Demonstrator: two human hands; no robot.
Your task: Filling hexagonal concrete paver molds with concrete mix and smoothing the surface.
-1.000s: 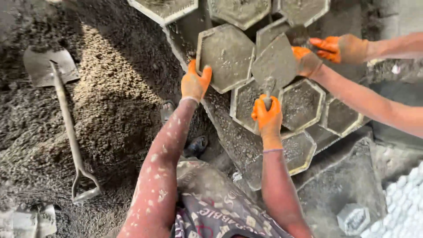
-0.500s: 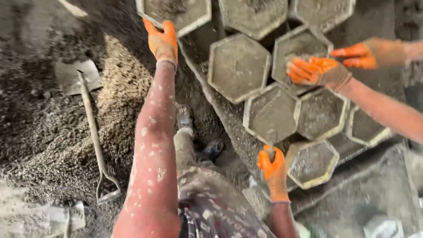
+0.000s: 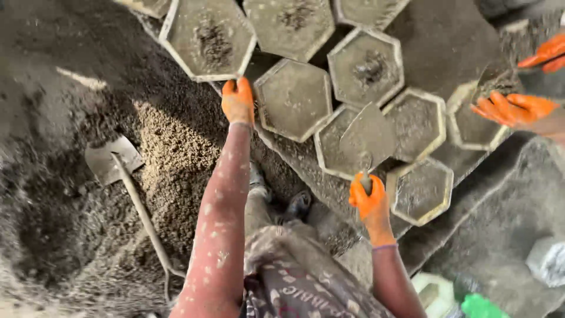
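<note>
A trowel (image 3: 368, 141) lies flat over a grey hexagonal mould (image 3: 344, 144) in the middle of a cluster of such moulds. Its long axis runs near-vertical in the view: the handle end is toward the person, the broad blade reaches away and fans out over the mould's wet fill. The right hand (image 3: 369, 200), in an orange glove, is closed in a fist around the trowel's handle. The left hand (image 3: 238, 101), also gloved in orange, rests with fingers pressed on the near edge of a neighbouring mould (image 3: 292, 99); whether it grips that rim cannot be told.

The moulds hold grey concrete. Three farther ones carry a darker heap at the centre: the large one (image 3: 207, 38), the one beside it (image 3: 291, 23) and the one (image 3: 366, 66) just beyond the trowel. The nearest mould (image 3: 421, 191) is filled level.

At the right edge another person's gloved hands (image 3: 518, 109) are at a mould (image 3: 474, 123). A shovel (image 3: 123, 176) lies on the loose gravel heap (image 3: 170, 147), blade away, handle toward the person.
</note>
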